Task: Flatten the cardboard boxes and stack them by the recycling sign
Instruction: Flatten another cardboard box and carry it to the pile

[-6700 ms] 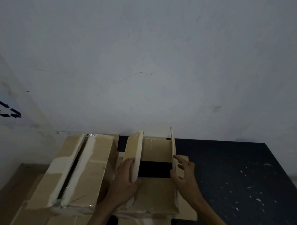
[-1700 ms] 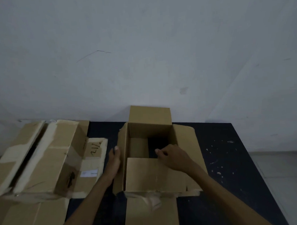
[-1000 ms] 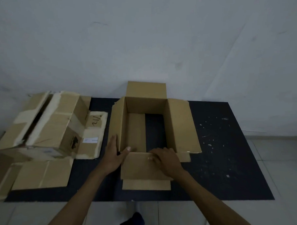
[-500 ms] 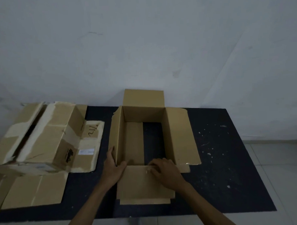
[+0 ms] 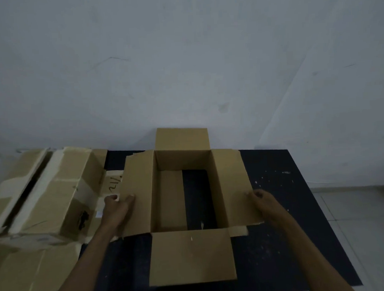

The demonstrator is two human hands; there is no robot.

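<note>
An open brown cardboard box (image 5: 183, 161) stands on the dark mat with all its top flaps folded outward. One bottom flap lies inside on the left; the mat shows through beside it. My left hand (image 5: 119, 205) grips the outer edge of the left flap (image 5: 138, 191), thumb on top. My right hand (image 5: 260, 197) grips the outer edge of the right flap (image 5: 234, 187). The near flap (image 5: 191, 257) lies flat toward me. A second, taped box (image 5: 54, 193) stands to the left, closed and worn. The recycling sign is out of view.
The dark mat (image 5: 284, 207) carries white specks on its right half. A white wall rises just behind the boxes. Flat cardboard (image 5: 31, 273) lies under and in front of the taped box. Pale floor tiles (image 5: 354, 215) begin right of the mat.
Both hands left the near flap and moved outward to the side flaps. The left flap, upright half a second ago, now lies spread out.
</note>
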